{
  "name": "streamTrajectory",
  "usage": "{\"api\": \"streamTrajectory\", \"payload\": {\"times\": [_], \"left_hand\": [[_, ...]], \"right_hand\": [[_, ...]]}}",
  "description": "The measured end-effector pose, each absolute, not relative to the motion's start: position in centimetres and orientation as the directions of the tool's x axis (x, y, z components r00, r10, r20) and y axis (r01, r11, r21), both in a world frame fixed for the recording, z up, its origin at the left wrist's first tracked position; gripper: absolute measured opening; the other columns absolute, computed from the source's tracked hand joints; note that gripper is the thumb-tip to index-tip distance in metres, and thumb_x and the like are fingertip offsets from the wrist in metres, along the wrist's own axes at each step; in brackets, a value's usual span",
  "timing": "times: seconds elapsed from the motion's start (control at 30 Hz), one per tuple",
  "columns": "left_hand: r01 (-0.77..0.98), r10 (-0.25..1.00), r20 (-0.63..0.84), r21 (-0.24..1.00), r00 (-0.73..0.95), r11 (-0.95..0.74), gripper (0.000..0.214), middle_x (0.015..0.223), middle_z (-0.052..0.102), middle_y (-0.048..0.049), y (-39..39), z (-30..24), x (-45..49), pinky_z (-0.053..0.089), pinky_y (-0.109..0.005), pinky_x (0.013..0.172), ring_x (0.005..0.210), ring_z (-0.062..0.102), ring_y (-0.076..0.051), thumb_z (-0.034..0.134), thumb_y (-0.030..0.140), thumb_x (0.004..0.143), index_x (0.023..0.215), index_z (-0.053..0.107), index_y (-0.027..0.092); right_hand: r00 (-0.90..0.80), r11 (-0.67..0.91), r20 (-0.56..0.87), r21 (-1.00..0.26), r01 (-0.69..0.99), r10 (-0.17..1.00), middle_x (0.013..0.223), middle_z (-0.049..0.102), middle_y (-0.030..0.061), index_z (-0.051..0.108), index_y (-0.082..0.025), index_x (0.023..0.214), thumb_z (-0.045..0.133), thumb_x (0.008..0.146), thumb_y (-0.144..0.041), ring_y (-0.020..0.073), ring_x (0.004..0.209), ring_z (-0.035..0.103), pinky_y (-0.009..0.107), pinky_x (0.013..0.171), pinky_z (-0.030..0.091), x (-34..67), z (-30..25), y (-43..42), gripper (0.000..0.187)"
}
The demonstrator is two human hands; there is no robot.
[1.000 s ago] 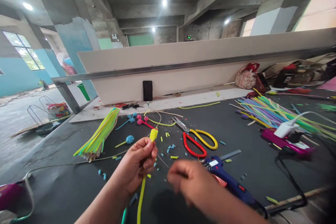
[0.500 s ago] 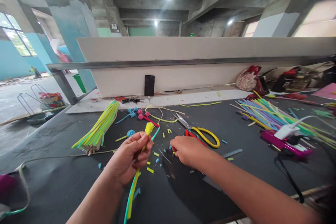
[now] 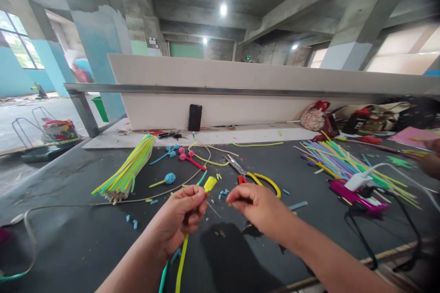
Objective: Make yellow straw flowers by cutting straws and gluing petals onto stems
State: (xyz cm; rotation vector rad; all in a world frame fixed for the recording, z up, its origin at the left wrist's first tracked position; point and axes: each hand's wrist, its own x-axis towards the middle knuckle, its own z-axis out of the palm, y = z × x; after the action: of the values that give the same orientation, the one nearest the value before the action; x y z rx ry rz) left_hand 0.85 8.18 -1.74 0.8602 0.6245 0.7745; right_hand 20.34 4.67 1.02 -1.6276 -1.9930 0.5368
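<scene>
The black tabletop [image 3: 82, 247] carries everything, with a multicoloured bundle of fuzzy sticks [image 3: 338, 158] spread on its right and a tighter yellow-green bundle [image 3: 132, 167] on its left. Between these bundles, nearer the viewer, are both hands. The left hand [image 3: 185, 210] has its grip clamped on a yellow strip [image 3: 182, 263], thumb pressing against the forefinger; the strip's thick, blunt yellow head [image 3: 210, 184] sticks out just above the fingertips, tilted to the right, while its tail hangs below the palm. A teal strand [image 3: 164, 277] shows above and below the same hand. The right hand [image 3: 256, 203] is near it but apart, its grip drawn together, thumb tip meeting the curled fingers. It hides part of the scissors [image 3: 237, 165], which lie just beyond with blades pointing away. Beyond the left hand lies a blue fuzzy ball [image 3: 169, 178] on a yellow stem. Smallest are the blue snippets [image 3: 135, 225] scattered around, and a yellow speck [image 3: 229, 204] beneath the right fingertips, too tiny to tell whether they hold it.
</scene>
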Motion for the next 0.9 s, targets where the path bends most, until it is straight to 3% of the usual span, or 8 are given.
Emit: {"api": "streamTrajectory", "payload": {"times": [0.1,0.23,0.37,0.47,0.57,0.63,0.73,0.9], "left_hand": [[-0.319,0.798,-0.178,0.850,0.576,0.419,0.018,0.060,0.047,0.0044,8.2,-1.9,1.0,0.007,-0.016,0.037,0.039,0.027,0.000,0.062,0.028,0.076,0.074,0.048,0.016],[-0.292,0.797,-0.197,0.858,0.570,0.421,0.020,0.059,0.047,0.0045,8.2,-1.9,1.3,0.006,-0.016,0.037,0.039,0.026,0.000,0.061,0.028,0.076,0.072,0.047,0.016],[-0.267,0.808,-0.211,0.872,0.551,0.410,0.021,0.057,0.048,0.0043,8.1,-1.8,1.4,0.008,-0.016,0.037,0.038,0.027,0.000,0.062,0.030,0.076,0.071,0.047,0.016],[-0.260,0.811,-0.219,0.874,0.542,0.410,0.021,0.057,0.049,0.0042,8.0,-1.9,1.4,0.010,-0.015,0.037,0.038,0.028,0.000,0.062,0.031,0.076,0.072,0.048,0.016],[-0.253,0.806,-0.228,0.873,0.546,0.418,0.022,0.057,0.048,0.0043,8.0,-1.9,1.4,0.009,-0.015,0.037,0.039,0.028,0.000,0.063,0.032,0.076,0.071,0.049,0.015],[-0.245,0.801,-0.239,0.870,0.549,0.428,0.023,0.057,0.048,0.0044,8.0,-1.9,1.4,0.008,-0.015,0.037,0.039,0.027,0.000,0.063,0.033,0.075,0.072,0.049,0.015],[-0.243,0.796,-0.249,0.865,0.551,0.439,0.023,0.057,0.048,0.0048,8.1,-1.8,1.4,0.008,-0.014,0.037,0.039,0.027,0.000,0.065,0.033,0.074,0.073,0.050,0.016],[-0.237,0.795,-0.251,0.867,0.552,0.438,0.025,0.058,0.047,0.0045,8.1,-2.0,1.3,0.009,-0.014,0.037,0.039,0.027,0.000,0.065,0.034,0.073,0.072,0.050,0.015]], "right_hand": [[-0.256,0.325,0.200,-0.577,0.750,0.946,0.079,0.065,0.0014,0.069,-0.020,0.073,0.052,0.074,-0.005,0.0131,0.075,0.060,0.022,0.068,0.044,18.9,-0.7,3.5,0.023],[-0.320,0.393,0.229,-0.494,0.775,0.919,0.082,0.066,0.0015,0.068,-0.021,0.074,0.048,0.083,-0.012,0.0134,0.074,0.060,0.023,0.067,0.043,18.2,-1.9,3.0,0.024],[-0.119,0.303,0.391,-0.452,0.839,0.912,0.083,0.067,0.0036,0.066,-0.020,0.087,0.046,0.085,-0.015,0.0160,0.081,0.061,0.026,0.075,0.043,20.9,-1.8,2.3,0.021],[0.168,0.077,0.461,-0.467,0.881,0.871,0.091,0.065,0.0074,0.060,-0.019,0.090,0.044,0.084,-0.023,0.0195,0.084,0.061,0.031,0.077,0.044,24.5,-2.5,1.1,0.018],[0.365,-0.188,0.308,-0.478,0.858,0.879,0.089,0.063,0.0084,0.054,-0.018,0.095,0.047,0.078,-0.028,0.0209,0.077,0.060,0.033,0.072,0.046,27.5,-3.9,-0.3,0.021],[0.392,-0.266,0.192,-0.471,0.841,0.900,0.092,0.062,0.0084,0.052,-0.018,0.096,0.051,0.074,-0.030,0.0218,0.082,0.060,0.034,0.075,0.046,28.7,-4.8,-1.0,0.025],[0.366,-0.293,0.065,-0.480,0.827,0.928,0.094,0.064,0.0079,0.050,-0.019,0.098,0.052,0.073,-0.032,0.0224,0.089,0.060,0.033,0.077,0.044,29.5,-5.3,-1.5,0.028],[0.304,-0.299,-0.066,-0.463,0.835,0.950,0.080,0.066,0.0047,0.056,-0.020,0.086,0.055,0.073,-0.034,0.0210,0.075,0.061,0.029,0.063,0.040,29.9,-4.2,-1.7,0.018]]}}
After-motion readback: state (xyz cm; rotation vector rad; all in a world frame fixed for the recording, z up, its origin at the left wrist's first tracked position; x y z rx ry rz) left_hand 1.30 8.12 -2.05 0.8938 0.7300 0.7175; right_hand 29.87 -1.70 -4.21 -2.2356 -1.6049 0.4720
